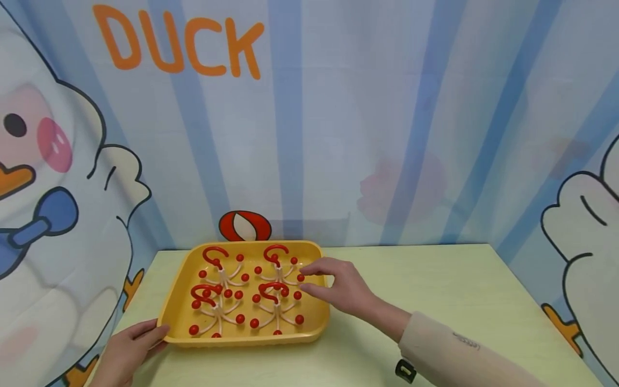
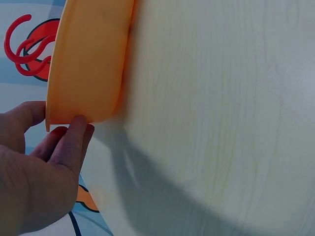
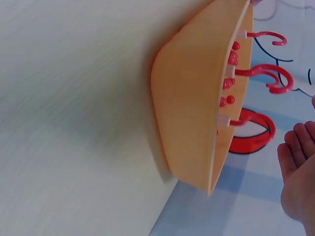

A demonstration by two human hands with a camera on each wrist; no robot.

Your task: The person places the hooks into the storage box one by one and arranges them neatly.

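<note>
A yellow plastic tray holds several small hanger-like pieces, each with a red curved hook on top and white arms tipped with red balls. At the tray's front left corner my left hand pinches the rim, thumb above and fingers beneath; the left wrist view shows these fingers against the tray's outer wall. Over the tray's right side, my right hand has thumb and forefinger apart, close to the back right piece. In the right wrist view that hand is partly cut off, beside the red hooks.
The tray stands on a pale wooden table, towards its left side. Behind the table hangs a blue striped cloth printed with ducks and lettering. A black tag-like object is at the right sleeve.
</note>
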